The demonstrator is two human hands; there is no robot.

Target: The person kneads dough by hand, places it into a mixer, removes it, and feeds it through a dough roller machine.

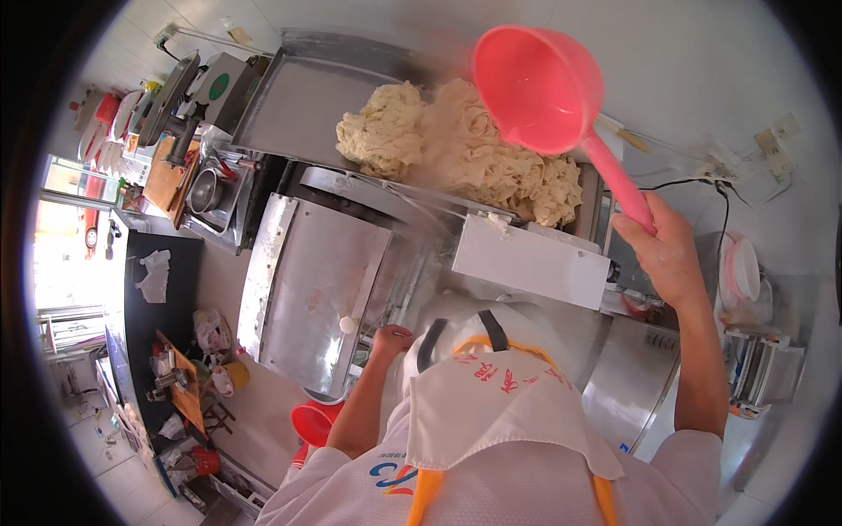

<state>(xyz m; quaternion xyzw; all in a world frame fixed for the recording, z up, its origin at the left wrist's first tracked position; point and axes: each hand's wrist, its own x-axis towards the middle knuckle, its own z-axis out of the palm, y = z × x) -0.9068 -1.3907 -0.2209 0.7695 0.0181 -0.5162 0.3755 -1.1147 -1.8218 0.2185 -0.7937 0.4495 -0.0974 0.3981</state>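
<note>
My right hand (662,250) is closed around the handle of a pink plastic dipper (539,88), raised at the upper right. The dipper's round bowl hangs over the far edge of the dough, and no contents can be made out in it. Below it, a lumpy mass of pale dough (517,167) lies in a metal tray (303,110), with a second rounded lump (381,131) at its left. A powdery haze blurs the gap between them. My left hand (392,340) hangs low beside a steel machine (311,289), its fingers loosely extended with nothing visible in them.
A white box-shaped machine part (531,261) juts out in front of the dough. Left of the tray stand a scale (215,92) and a steel bowl (206,190). A red bucket (314,422) sits on the floor. Cables (684,184) run along the wall at right.
</note>
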